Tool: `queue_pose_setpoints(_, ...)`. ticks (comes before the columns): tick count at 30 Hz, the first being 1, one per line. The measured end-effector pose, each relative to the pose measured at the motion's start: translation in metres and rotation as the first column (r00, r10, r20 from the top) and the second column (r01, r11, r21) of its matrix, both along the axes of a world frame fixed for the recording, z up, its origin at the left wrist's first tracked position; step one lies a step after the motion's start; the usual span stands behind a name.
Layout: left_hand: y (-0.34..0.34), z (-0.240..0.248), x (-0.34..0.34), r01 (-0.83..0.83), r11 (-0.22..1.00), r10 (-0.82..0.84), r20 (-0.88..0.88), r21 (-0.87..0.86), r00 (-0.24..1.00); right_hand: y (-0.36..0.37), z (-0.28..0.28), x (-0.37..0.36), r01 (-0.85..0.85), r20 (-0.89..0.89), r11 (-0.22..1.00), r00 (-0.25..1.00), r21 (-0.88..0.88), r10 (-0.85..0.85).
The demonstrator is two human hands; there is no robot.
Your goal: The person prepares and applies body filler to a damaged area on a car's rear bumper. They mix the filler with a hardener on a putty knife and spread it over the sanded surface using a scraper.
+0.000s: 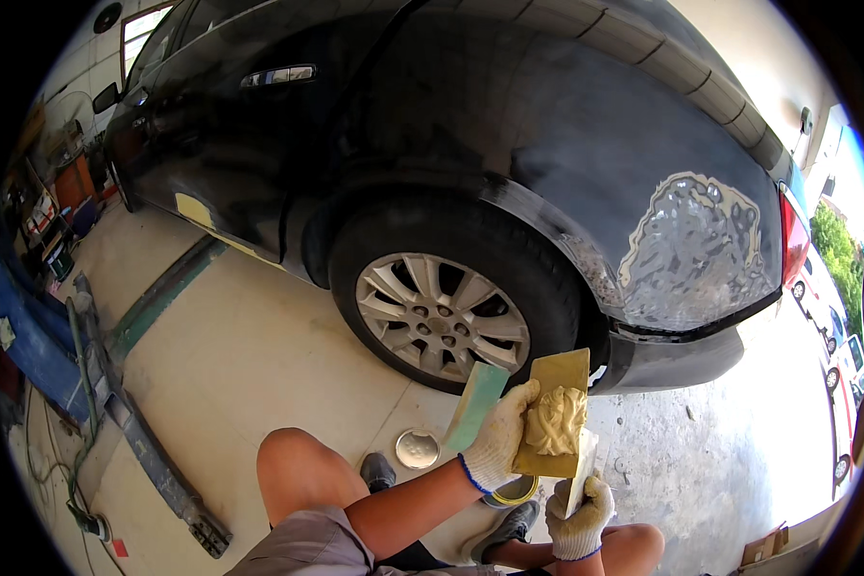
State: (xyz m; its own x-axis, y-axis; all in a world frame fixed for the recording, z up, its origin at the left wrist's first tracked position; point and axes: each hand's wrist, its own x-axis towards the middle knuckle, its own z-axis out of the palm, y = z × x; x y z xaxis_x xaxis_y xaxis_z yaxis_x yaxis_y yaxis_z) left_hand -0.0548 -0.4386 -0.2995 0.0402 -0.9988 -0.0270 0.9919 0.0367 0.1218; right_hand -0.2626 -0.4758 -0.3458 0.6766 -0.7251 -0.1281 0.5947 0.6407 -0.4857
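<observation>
In a knitted white glove, my left hand [494, 449] is closed on a yellowish putty board [559, 372]. A flat green spreader [477, 407] also juts out from this hand. On the board sits a thick mound of beige-yellow body filler [557, 420]. My right hand [582, 523], gloved too, grips a pale flat spreader [583, 468], whose edge meets the board's lower right corner beside the filler. Beyond the hands is a dark car's rear quarter panel, with a sanded bare-metal patch [691, 254] behind the wheel [442, 317].
A round lid [418, 448] lies on the floor near my foot. Under the board shows part of a round can with a yellow rim [514, 492]. A lift arm [154, 456] and hoses [79, 432] are at left. The red tail light [794, 238] marks the car's rear corner.
</observation>
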Motion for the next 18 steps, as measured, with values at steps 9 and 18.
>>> queue_pose_setpoints(9,-0.001,-0.008,-0.007,-0.076,0.988,0.054,0.164,0.137,0.985,0.02,0.03,0.046,-0.03,-0.111,0.988,0.993,0.153,0.047)
queue_pose_setpoints(18,0.001,0.015,0.03,-0.275,0.946,0.234,0.225,0.171,0.946,-0.03,-0.013,0.053,0.192,-0.09,0.906,0.981,0.378,-0.17)
